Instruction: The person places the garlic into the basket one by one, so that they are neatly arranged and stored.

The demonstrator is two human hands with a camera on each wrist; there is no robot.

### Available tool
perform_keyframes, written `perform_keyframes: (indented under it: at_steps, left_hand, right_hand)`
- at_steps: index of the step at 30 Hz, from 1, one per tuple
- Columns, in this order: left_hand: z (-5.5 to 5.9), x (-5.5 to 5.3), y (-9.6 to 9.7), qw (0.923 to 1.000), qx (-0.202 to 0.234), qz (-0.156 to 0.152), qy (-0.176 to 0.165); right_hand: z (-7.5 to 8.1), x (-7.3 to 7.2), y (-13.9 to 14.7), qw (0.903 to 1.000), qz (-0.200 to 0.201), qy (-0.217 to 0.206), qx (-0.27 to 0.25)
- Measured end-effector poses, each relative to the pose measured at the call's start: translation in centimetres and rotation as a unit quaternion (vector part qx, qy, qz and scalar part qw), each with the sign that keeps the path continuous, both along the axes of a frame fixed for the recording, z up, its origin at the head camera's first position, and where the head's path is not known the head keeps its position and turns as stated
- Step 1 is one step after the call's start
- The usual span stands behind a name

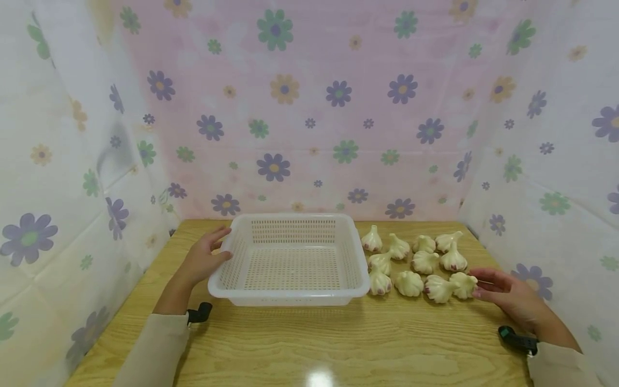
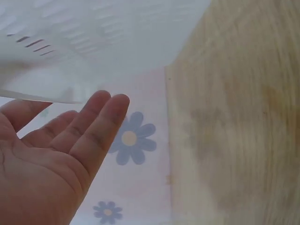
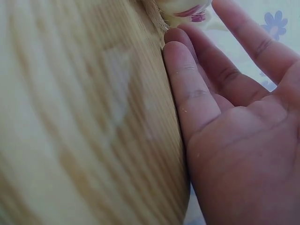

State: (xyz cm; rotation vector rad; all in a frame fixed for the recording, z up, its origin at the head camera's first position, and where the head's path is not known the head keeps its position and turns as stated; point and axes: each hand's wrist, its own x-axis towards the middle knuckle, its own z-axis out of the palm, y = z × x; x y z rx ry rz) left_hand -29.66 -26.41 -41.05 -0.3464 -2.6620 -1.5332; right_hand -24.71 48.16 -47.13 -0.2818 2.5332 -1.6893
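Observation:
A white perforated plastic basket (image 1: 290, 293) stands on the wooden table. My left hand (image 1: 203, 260) is at its left rim, with fingertips and thumb at the edge. The left wrist view shows those fingers (image 2: 101, 122) nearly straight beside the basket wall (image 2: 131, 37), not wrapped round it. To the basket's right lie several whole garlic bulbs (image 1: 425, 262) in a loose group. My right hand (image 1: 517, 301) reaches the outermost front bulb (image 1: 463, 285) from the right, fingers extended. In the right wrist view its fingers (image 3: 187, 89) lie low along the tabletop, close to a purple-streaked bulb (image 3: 183, 9).
Flowered cloth (image 1: 309, 107) hangs behind the table and along both sides. The wooden tabletop (image 1: 338, 344) stretches in front of the basket and garlic. Some bulbs sit right against the basket's right side. Each wrist wears a black camera mount (image 1: 517, 339).

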Motion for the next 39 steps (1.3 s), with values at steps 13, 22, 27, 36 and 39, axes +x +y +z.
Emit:
perform_keyframes:
  at_steps: [13,22,27,36,39]
  left_hand:
    - [0.2,0.1,0.8,0.9956,-0.081,-0.010,0.046]
    - [-0.4,-0.2,1.3,0.9927,-0.108,-0.008,0.053]
    - [-0.3,-0.1,1.2,0.9908,-0.119,-0.001,0.064]
    - [-0.3,-0.2,1.4,0.9933,-0.098,-0.005,0.060]
    - [-0.2,-0.3,1.4,0.9926,-0.102,-0.011,0.066]
  right_hand:
    - [-0.1,0.0,-0.5,0.9998,0.013,0.003,-0.015]
    - [0.2,0.1,-0.4,0.9997,-0.018,-0.009,0.014]
    - [0.9,0.2,-0.8,0.9969,-0.022,-0.009,0.075]
    - [0.9,0.0,-0.8,0.9923,-0.025,0.007,0.121]
    - [0.6,0.1,-0.7,0.9903,-0.032,0.009,0.135]
